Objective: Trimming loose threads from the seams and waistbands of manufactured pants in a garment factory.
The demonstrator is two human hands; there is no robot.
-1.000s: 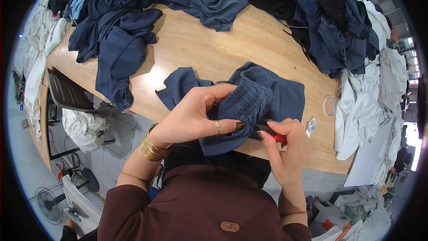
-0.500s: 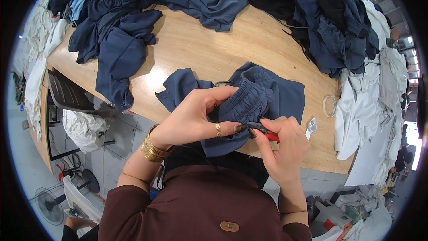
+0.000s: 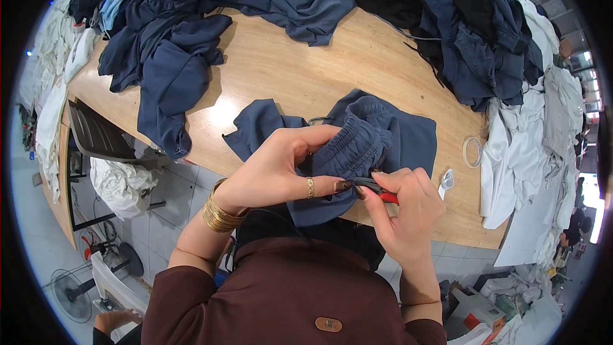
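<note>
A navy blue fabric garment with a gathered elastic waistband [image 3: 357, 147] lies bunched at the near edge of the light wooden counter [image 3: 287, 70], part of it hanging over the edge toward the person. The left hand [image 3: 281, 169], wearing a gold ring and gold bangles at the wrist, has its grip closed on the gathered waistband, fingers curled over the cloth. The right hand [image 3: 405, 207] grips small red-handled thread snips [image 3: 377, 190], closed around them, with the dark blades touching the garment's edge just beside the left fingertips.

Around it: a heap of dark navy garments [image 3: 166, 57] covers the far left of the counter, one piece hanging over the edge. Another pile of dark blue and black clothes [image 3: 472, 38] sits at the far right, with a stack of white cloth [image 3: 530, 147] beside it. A clear tape ring [image 3: 473, 152] lies near the garment's right side, and a small white tag [image 3: 446, 181] sits just beside the right hand. A standing fan [image 3: 70, 291] is on the tiled floor below left.
</note>
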